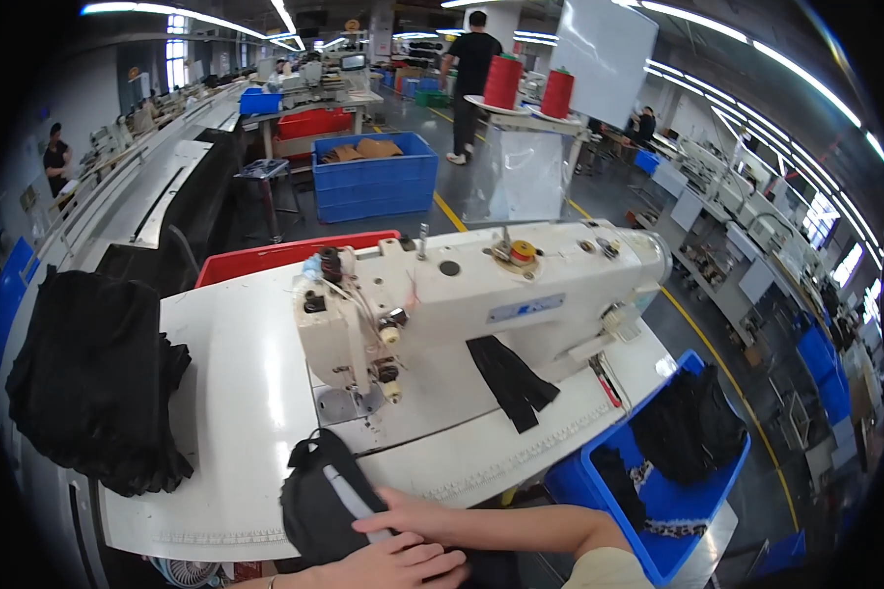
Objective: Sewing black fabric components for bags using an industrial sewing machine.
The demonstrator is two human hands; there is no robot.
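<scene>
A black fabric piece [309,496] with a loop and a pale grey strip [349,496] lies at the front edge of the sewing table. My right hand [413,515], coming from the right, grips the piece at the strip's lower end. My left hand [408,567] is just below it, fingers curled over the piece's lower part and partly hidden. The white sewing machine [452,314] stands behind them, its needle area above the piece. A narrow black cloth [506,378] and red-handled snips [607,385] lie right of the needle.
A black fabric stack [93,373] sits left. A blue bin [580,466] of black pieces stands right, a red bin [236,263] behind the machine. Beyond are another blue bin [373,191], red thread cones [503,83], a walking person [469,69] and rows of machines.
</scene>
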